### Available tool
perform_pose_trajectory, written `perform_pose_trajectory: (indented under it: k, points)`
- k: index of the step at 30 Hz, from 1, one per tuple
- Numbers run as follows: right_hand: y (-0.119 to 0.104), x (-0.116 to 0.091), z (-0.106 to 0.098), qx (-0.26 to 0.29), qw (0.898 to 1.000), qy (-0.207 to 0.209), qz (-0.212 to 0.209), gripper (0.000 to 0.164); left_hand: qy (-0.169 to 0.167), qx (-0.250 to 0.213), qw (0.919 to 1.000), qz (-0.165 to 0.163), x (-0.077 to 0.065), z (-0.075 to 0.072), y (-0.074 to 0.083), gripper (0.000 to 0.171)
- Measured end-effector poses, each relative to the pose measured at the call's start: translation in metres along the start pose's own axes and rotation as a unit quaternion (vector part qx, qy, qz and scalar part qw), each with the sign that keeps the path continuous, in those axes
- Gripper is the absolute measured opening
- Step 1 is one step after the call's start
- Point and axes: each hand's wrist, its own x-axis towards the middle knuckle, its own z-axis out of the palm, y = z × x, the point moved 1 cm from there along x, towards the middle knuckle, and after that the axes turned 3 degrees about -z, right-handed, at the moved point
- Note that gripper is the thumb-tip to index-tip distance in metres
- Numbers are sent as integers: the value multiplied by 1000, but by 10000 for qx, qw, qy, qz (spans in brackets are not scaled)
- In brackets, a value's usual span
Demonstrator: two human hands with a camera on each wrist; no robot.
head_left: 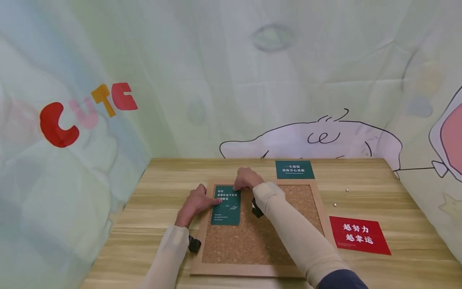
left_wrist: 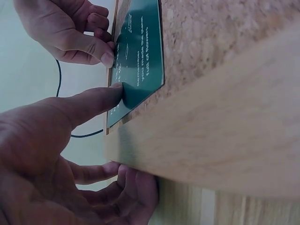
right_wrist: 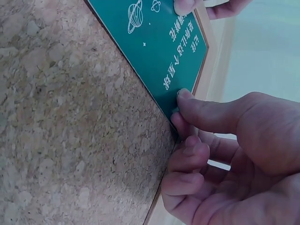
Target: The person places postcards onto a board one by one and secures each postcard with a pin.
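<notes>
A green card [head_left: 228,212] with white writing and planet drawings lies on the upper left of a wood-framed cork board [head_left: 260,245]. My left hand [head_left: 196,202] presses its thumb on the card's left part. In the left wrist view, the other fingers of the left hand [left_wrist: 70,154] curl against the frame's outer side. My right hand [head_left: 248,178] is at the card's upper right corner. In the right wrist view, the right hand [right_wrist: 234,145] has thumb and forefinger pinched together at that corner; whether something small sits between them is hidden.
Behind the board lies another green card [head_left: 295,169]. A red card [head_left: 360,235] is right of the frame. Two small round shiny pieces, one a pale bead-like piece [head_left: 335,205], rest on the wooden table [head_left: 151,224]. A printed curtain [head_left: 202,80] hangs behind.
</notes>
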Motion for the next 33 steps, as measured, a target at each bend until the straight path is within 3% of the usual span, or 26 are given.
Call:
perform_pose_trajectory:
  k: [6, 12, 16, 25, 33]
  points:
    - [1, -7, 0, -141, 9990, 197, -385, 35, 18, 10, 10000, 73, 2, 0, 0, 58]
    - [7, -9, 0, -397, 9965, 269, -685, 25, 9, -34, 10000, -5, 2, 2, 0, 57]
    - [13, -9, -5, -305, 9958, 251, -831, 33, -11, -93, 10000, -26, 1, 2, -1, 58]
    - [39, -26, -47, 374, 9954, 443, -769, 41, 2, -87, 9999, 77, 2, 2, -3, 57]
    - [83, -39, -85, 784, 9931, 644, -591, 49, -15, -126, 9999, 88, 1, 1, -2, 55]
